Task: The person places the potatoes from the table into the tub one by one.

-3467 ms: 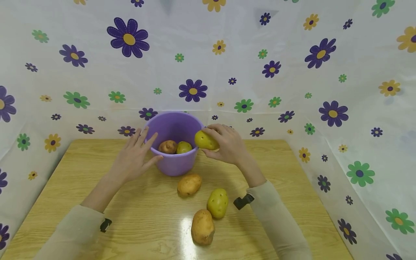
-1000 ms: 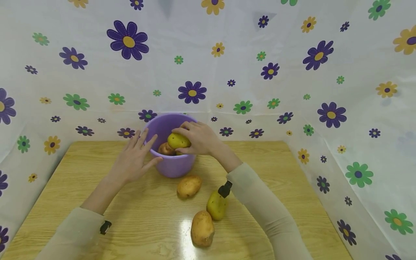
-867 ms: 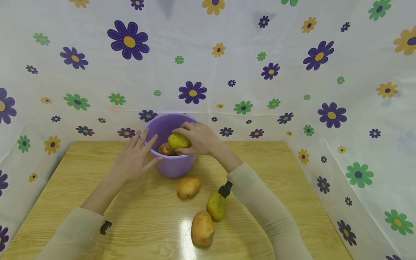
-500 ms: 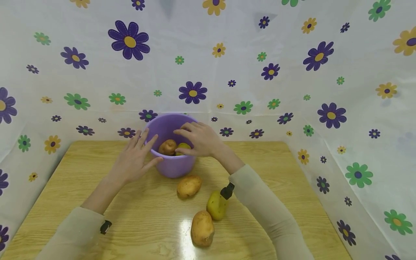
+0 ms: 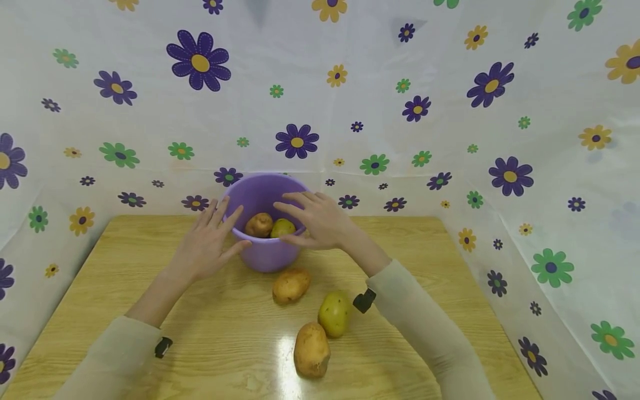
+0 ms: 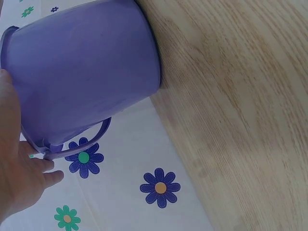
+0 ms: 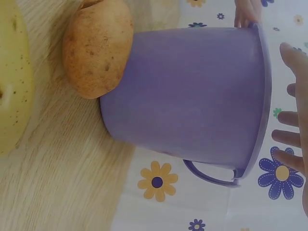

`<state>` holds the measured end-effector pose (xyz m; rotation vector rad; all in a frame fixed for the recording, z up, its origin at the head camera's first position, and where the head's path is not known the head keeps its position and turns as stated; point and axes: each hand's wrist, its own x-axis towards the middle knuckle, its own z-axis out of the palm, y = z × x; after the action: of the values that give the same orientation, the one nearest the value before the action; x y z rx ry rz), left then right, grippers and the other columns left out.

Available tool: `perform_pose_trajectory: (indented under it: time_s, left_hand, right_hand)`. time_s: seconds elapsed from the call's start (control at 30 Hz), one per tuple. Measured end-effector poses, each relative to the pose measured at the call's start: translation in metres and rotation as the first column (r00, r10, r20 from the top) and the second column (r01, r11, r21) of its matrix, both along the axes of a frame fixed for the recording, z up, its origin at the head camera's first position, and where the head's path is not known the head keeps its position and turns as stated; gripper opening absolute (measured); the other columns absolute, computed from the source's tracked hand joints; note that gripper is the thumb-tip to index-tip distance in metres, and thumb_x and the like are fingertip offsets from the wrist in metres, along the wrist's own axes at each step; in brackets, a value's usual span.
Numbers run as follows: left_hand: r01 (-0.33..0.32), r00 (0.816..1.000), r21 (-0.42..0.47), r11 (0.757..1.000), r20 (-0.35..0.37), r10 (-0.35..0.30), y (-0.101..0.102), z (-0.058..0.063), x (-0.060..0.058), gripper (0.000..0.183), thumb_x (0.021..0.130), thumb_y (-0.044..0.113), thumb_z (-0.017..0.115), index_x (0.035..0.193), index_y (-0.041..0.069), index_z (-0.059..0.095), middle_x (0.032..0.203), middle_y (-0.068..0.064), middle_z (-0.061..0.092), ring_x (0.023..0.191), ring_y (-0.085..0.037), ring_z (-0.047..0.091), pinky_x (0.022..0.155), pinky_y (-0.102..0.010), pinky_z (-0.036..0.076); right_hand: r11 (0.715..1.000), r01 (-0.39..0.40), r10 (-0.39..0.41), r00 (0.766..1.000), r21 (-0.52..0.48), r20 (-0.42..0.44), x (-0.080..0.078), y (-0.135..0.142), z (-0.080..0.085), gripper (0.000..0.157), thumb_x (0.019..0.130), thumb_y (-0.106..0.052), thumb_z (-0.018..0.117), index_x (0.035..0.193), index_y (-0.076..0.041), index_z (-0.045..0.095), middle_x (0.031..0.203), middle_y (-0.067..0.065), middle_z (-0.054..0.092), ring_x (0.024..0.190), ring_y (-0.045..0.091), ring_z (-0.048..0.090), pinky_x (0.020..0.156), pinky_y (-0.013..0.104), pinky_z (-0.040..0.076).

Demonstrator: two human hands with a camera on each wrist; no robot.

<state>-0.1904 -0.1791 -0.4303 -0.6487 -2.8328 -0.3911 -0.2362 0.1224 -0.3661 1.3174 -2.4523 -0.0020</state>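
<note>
Purple bucket (image 5: 267, 258), center frame, stood on the wooden desk (image 5: 425, 255) as your right hand (image 5: 322, 219) eased back toward its right rim, fingers parted and holding nothing. About a second earlier, those fingers gripped a yellow-green potato inside the bucket's mouth; the release left that hand free. A brown potato (image 5: 259, 224) and a green potato (image 5: 283, 228) showed inside, though you could not tell whether the latter was the one just let go.

Left of center, your left hand (image 5: 202, 244) stayed put, fingers straight and spread at the left rim, gripping nothing.

Three potatoes still lay outside: an oval potato (image 5: 291, 286) just in front of the bucket's base, a dimpled potato (image 5: 334, 314) lower and to the right, and a large tan potato (image 5: 312, 350) at lower center, close against the dimpled one. Your right hand covered part of the rim on its side. The handle (image 6: 96, 138) hung down outside the bucket, clear of the mouth. Flowered cloth (image 5: 320, 61) rose close behind, across the upper frame.
</note>
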Motion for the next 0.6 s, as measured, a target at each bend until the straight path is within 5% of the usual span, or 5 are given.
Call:
perform_pose_trajectory:
  time_s: [0.6]
  left_hand:
    - [0.005,1.000,-0.005,1.000,-0.001,-0.005,0.000,0.001,0.000,0.083,0.105,0.057,0.056,0.167,0.009,0.029,0.176,-0.026,0.012,0.163,-0.053,0.011,0.130,-0.071,0.018]
  right_hand:
    - [0.997,-0.072,0.072,0.997,-0.005,-0.037,0.029,0.030,-0.006,0.075,0.091,-0.063,0.070,0.151,-0.018,0.057,0.150,0.013,0.063,0.132,0.033,0.065,0.107,0.051,0.058]
